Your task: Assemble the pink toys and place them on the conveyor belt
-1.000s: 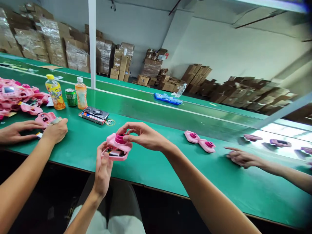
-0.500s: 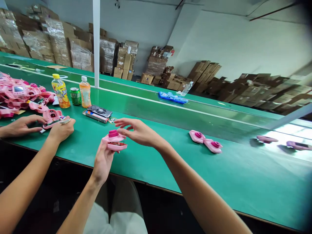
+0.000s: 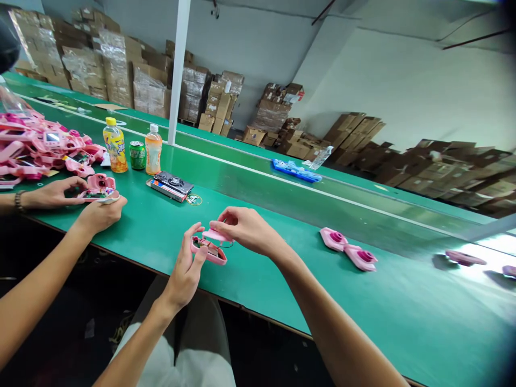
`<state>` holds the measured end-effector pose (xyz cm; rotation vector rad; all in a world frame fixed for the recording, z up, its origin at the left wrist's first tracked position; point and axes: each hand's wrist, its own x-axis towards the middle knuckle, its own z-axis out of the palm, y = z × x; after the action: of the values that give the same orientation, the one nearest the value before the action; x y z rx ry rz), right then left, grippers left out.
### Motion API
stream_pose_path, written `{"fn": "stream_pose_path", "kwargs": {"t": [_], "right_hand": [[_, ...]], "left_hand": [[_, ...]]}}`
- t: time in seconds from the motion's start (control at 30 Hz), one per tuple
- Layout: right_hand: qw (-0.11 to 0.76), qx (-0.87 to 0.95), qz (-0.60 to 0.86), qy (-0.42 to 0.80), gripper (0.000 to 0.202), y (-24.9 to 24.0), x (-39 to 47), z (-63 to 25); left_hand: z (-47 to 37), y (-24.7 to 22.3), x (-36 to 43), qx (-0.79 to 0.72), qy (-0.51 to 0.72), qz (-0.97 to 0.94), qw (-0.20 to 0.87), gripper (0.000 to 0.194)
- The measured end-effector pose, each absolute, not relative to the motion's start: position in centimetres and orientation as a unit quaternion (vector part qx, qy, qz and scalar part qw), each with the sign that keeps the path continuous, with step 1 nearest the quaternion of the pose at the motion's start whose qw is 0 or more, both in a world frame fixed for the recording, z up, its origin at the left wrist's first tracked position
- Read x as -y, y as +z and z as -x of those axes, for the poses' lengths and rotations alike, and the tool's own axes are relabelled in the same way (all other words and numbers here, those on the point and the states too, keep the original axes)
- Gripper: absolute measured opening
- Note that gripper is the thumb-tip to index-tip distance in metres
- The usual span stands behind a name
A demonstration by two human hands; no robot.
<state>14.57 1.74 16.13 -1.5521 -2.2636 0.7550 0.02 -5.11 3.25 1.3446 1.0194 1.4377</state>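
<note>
Camera shell (image 3: 210, 252), pink and parted, over the near side of the green bench (image 3: 262, 285), your left hand (image 3: 185, 274) half-closed around its lower half (image 3: 218, 260), your right hand (image 3: 248, 230) pinching the raised upper half (image 3: 214, 235), two pink cameras (image 3: 360, 257) to the right, green can (image 3: 137, 156) farther off left.

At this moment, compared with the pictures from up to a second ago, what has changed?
The right hand, at the magenta lens earlier, now grips the upper shell half; the halves stand wider apart, showing a wire, and that lens no longer shows. The co-worker's hand at far right has left view. The left hand still holds the lower shell half; the green can stayed.
</note>
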Motion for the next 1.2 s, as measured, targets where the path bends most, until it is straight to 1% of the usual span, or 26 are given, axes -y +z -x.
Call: {"fn": "stream_pose_path", "kwargs": {"t": [0.1, 0.13, 0.2, 0.3, 0.37, 0.43, 0.5, 0.6, 0.67, 0.73, 0.87, 0.9, 1.03, 1.1, 1.2], "right_hand": [[0.144, 0.772, 0.594, 0.173, 0.026, 16.4, -1.3, -13.4], [0.137, 0.778, 0.589, 0.171, 0.026, 16.5, -1.3, -13.3], [0.113, 0.798, 0.549, 0.221, 0.031, 16.9, -1.6, -13.3], [0.063, 0.810, 0.471, 0.345, 0.040, 17.1, -2.6, -14.5], [0.044, 0.808, 0.425, 0.406, 0.045, 16.9, -3.5, -15.5], [0.052, 0.800, 0.388, 0.454, 0.048, 16.5, -4.1, -16.3], [0.076, 0.791, 0.373, 0.480, 0.046, 16.2, -4.4, -16.6], [0.110, 0.792, 0.369, 0.473, 0.041, 16.1, -4.4, -16.2], [0.138, 0.799, 0.373, 0.451, 0.039, 16.2, -4.3, -15.6], [0.175, 0.801, 0.386, 0.423, 0.037, 16.4, -4.0, -14.9], [0.243, 0.797, 0.403, 0.379, 0.035, 16.6, -3.6, -13.7], [0.251, 0.798, 0.402, 0.372, 0.035, 16.6, -3.5, -13.5], [0.272, 0.798, 0.385, 0.374, 0.033, 16.9, -3.3, -13.6], [0.268, 0.791, 0.378, 0.400, 0.031, 17.1, -3.2, -13.8], [0.250, 0.780, 0.377, 0.432, 0.032, 17.3, -3.1, -14.3]], "left_hand": [[-0.1, 3.6, 5.2, -0.405, 0.573, -0.591, 0.399, 0.047], [-0.2, 3.7, 5.1, -0.401, 0.574, -0.593, 0.398, 0.048], [-0.3, 3.7, 4.9, -0.400, 0.585, -0.567, 0.420, 0.048], [-0.3, 3.8, 4.5, -0.391, 0.608, -0.472, 0.504, 0.049], [-0.2, 4.0, 4.4, -0.347, 0.616, -0.406, 0.579, 0.050], [0.1, 4.3, 4.4, -0.294, 0.611, -0.346, 0.648, 0.051], [0.4, 4.8, 4.6, -0.261, 0.602, -0.284, 0.699, 0.050], [0.6, 5.6, 4.8, -0.238, 0.609, -0.196, 0.731, 0.048], [0.4, 6.1, 4.8, -0.228, 0.631, -0.171, 0.722, 0.046], [0.1, 6.6, 4.7, -0.241, 0.661, -0.200, 0.682, 0.048], [-0.6, 7.6, 4.4, -0.287, 0.697, -0.300, 0.585, 0.073], [-0.7, 7.8, 4.3, -0.291, 0.703, -0.310, 0.570, 0.076], [-0.8, 8.4, 4.1, -0.274, 0.717, -0.323, 0.554, 0.072], [-0.8, 8.5, 4.0, -0.262, 0.714, -0.322, 0.563, 0.068], [-0.8, 8.2, 3.8, -0.267, 0.716, -0.304, 0.569, 0.058]]}}
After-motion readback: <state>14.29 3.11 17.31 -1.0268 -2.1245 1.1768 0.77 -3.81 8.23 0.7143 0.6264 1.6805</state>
